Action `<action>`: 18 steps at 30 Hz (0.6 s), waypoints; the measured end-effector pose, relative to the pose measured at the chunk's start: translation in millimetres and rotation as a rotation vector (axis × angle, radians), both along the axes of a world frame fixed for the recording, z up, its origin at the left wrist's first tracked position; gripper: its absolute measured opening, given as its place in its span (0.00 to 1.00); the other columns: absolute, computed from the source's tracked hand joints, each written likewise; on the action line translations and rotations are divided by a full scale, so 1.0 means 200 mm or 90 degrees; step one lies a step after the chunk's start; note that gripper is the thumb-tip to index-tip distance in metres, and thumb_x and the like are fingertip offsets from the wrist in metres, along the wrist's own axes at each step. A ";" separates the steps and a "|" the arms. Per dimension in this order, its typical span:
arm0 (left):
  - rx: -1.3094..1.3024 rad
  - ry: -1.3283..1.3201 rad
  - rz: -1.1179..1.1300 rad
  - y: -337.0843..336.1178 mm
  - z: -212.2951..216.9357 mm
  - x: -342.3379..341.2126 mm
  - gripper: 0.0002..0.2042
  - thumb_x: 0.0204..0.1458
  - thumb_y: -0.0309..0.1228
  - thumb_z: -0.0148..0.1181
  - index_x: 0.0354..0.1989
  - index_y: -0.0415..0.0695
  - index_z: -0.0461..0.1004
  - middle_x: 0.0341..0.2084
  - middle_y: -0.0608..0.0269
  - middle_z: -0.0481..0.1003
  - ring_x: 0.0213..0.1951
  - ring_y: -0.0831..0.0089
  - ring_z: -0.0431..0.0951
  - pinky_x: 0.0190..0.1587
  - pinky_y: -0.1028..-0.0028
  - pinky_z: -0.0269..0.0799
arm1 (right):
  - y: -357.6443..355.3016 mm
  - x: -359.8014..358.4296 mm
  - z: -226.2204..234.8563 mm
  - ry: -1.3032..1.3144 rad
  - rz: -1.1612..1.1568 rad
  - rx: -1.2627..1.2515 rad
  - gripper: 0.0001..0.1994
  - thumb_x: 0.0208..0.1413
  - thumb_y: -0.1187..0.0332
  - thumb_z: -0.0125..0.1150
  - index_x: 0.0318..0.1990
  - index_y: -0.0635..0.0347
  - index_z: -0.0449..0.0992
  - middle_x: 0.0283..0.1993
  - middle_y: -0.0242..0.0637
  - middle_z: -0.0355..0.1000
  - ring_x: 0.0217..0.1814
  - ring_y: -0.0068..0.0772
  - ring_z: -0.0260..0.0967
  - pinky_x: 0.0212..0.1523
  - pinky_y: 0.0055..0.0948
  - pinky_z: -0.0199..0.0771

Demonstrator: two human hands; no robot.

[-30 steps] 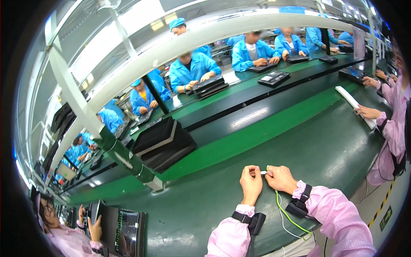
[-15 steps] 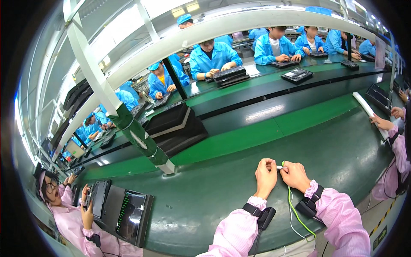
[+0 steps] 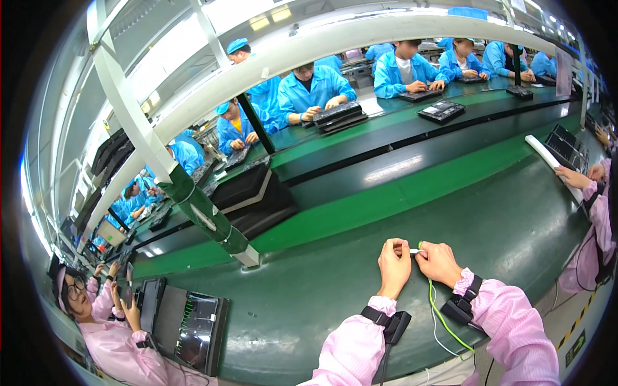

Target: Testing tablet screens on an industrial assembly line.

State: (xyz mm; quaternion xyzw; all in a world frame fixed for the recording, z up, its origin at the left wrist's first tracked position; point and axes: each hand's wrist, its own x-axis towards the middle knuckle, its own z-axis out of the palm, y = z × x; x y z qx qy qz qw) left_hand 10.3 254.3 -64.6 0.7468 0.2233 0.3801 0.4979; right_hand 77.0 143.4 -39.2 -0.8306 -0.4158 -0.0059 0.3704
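Where both hands pinch: thin green wire (image 3: 444, 318), white-tipped.

A small white connector piece (image 3: 415, 251) is pinched between the fingertips of the left hand (image 3: 394, 266) and the right hand (image 3: 440, 262), low and right of centre in the frame, just above the dark green bench. A thin green wire (image 3: 444, 320) starts with a green tip at the right fingers, drops past the right wrist and curves toward the lower right edge of the bench. A thinner white wire (image 3: 435, 329) runs beside it, looping down the same way; its far end is too small to make out.
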 end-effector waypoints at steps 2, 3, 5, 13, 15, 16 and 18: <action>0.014 -0.006 0.010 0.00 0.00 0.00 0.07 0.52 0.28 0.56 0.32 0.36 0.70 0.27 0.57 0.76 0.28 0.73 0.77 0.30 0.76 0.72 | 0.00 0.00 0.00 0.008 -0.003 -0.010 0.07 0.45 0.69 0.51 0.21 0.62 0.68 0.16 0.50 0.66 0.21 0.56 0.66 0.26 0.48 0.66; 0.005 -0.005 0.003 0.00 0.00 0.00 0.07 0.52 0.28 0.56 0.32 0.36 0.70 0.27 0.57 0.76 0.28 0.73 0.77 0.30 0.76 0.72 | 0.00 0.00 0.00 0.002 0.000 0.001 0.07 0.45 0.69 0.51 0.22 0.62 0.69 0.16 0.50 0.66 0.21 0.56 0.66 0.26 0.48 0.66; 0.010 -0.008 0.007 0.00 0.00 0.00 0.07 0.52 0.28 0.56 0.33 0.36 0.70 0.27 0.57 0.76 0.28 0.74 0.77 0.30 0.76 0.72 | 0.00 0.00 -0.01 -0.003 0.005 0.011 0.07 0.45 0.69 0.51 0.22 0.62 0.69 0.16 0.50 0.66 0.21 0.56 0.66 0.26 0.48 0.65; 0.014 -0.010 0.001 0.00 0.00 0.00 0.07 0.51 0.29 0.56 0.33 0.37 0.70 0.27 0.56 0.75 0.27 0.71 0.77 0.31 0.74 0.72 | 0.01 0.00 0.00 0.000 -0.022 -0.022 0.07 0.44 0.68 0.51 0.20 0.61 0.66 0.15 0.50 0.65 0.21 0.57 0.66 0.26 0.49 0.64; 0.031 -0.011 0.015 0.00 0.01 0.00 0.07 0.51 0.29 0.56 0.32 0.37 0.70 0.26 0.56 0.75 0.27 0.70 0.77 0.30 0.74 0.72 | 0.02 0.00 0.00 -0.005 -0.002 0.009 0.08 0.45 0.68 0.51 0.20 0.61 0.66 0.15 0.50 0.65 0.21 0.57 0.66 0.25 0.49 0.64; 0.022 0.003 0.007 -0.01 0.03 -0.01 0.07 0.51 0.29 0.56 0.32 0.37 0.70 0.26 0.56 0.75 0.27 0.70 0.77 0.30 0.73 0.71 | 0.01 0.00 -0.01 -0.003 -0.015 -0.004 0.08 0.45 0.68 0.51 0.19 0.62 0.65 0.15 0.50 0.65 0.22 0.57 0.65 0.25 0.49 0.64; 0.118 0.008 0.027 -0.02 0.08 -0.02 0.07 0.50 0.28 0.56 0.33 0.37 0.70 0.28 0.55 0.73 0.29 0.67 0.76 0.31 0.71 0.70 | 0.01 0.01 -0.03 -0.015 -0.001 0.012 0.08 0.45 0.68 0.52 0.20 0.62 0.66 0.15 0.51 0.65 0.22 0.58 0.65 0.25 0.48 0.64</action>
